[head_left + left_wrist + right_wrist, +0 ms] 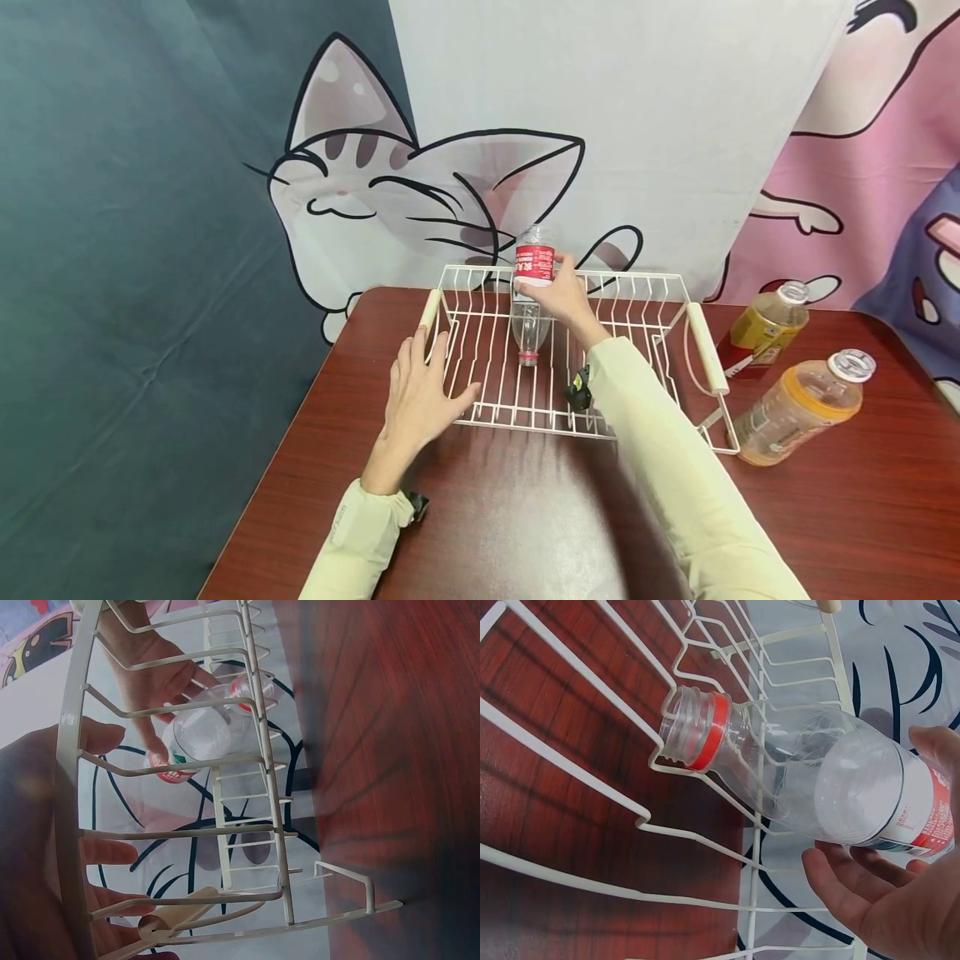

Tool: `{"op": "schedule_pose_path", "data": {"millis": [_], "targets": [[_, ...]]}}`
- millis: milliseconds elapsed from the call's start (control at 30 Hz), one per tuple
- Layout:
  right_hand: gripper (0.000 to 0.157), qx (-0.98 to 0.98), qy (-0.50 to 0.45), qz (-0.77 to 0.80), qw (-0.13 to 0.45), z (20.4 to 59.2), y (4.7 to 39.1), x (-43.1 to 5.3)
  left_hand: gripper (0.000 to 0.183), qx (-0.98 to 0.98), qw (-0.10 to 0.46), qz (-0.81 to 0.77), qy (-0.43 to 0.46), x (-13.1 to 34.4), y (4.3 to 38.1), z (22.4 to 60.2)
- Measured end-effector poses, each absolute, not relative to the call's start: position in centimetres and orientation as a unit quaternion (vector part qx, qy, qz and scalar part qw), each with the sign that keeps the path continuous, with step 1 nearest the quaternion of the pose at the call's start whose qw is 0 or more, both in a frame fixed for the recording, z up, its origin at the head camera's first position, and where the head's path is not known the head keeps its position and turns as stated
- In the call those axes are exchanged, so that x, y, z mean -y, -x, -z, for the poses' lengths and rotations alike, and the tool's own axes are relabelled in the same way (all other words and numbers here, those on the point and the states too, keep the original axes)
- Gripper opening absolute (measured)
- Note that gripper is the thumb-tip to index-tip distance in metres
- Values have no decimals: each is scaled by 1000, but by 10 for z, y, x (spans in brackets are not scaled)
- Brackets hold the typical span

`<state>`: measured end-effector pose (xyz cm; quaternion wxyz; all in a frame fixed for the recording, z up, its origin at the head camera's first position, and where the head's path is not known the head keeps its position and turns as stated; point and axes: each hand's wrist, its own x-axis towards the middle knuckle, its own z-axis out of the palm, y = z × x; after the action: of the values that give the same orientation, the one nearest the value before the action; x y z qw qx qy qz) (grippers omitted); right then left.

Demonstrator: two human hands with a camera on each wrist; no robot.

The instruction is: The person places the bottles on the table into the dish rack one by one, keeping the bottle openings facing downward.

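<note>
A clear plastic bottle (534, 262) with a red-and-white label is turned neck down over the white wire dish rack (707, 348). My right hand (567, 298) holds it around the label, thumb on one side and fingers on the other. Seen from the right wrist, the uncapped neck with its red ring (711, 731) sits between the rack's wires. My left hand (420, 396) is at the rack's front left corner, fingers spread. The left wrist view shows its fingertips behind the rack's rail (69, 735); whether they touch it I cannot tell.
Right of the rack stand an orange-tinted bottle (798, 408) and a yellow-labelled bottle (765, 333), both without caps. The rack rests on a dark red wooden table (315, 450). Behind it hangs a cloth (637, 108) printed with a cartoon cat.
</note>
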<state>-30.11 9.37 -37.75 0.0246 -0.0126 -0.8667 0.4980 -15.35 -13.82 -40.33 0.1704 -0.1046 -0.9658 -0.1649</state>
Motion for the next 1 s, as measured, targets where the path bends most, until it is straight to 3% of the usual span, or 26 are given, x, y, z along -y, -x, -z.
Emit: {"op": "schedule_pose_path", "data": {"millis": [233, 567, 767, 1000], "targets": [[99, 886, 22, -463, 9, 363, 294, -105, 88, 964, 182, 161, 111, 138, 155, 405], [89, 898, 20, -438, 41, 324, 275, -141, 89, 964, 175, 168, 111, 138, 153, 405], [76, 876, -12, -479, 59, 276, 242, -166, 87, 964, 171, 171, 109, 140, 152, 403], [67, 875, -30, -465, 131, 231, 185, -200, 88, 964, 157, 182, 110, 140, 153, 403]]}}
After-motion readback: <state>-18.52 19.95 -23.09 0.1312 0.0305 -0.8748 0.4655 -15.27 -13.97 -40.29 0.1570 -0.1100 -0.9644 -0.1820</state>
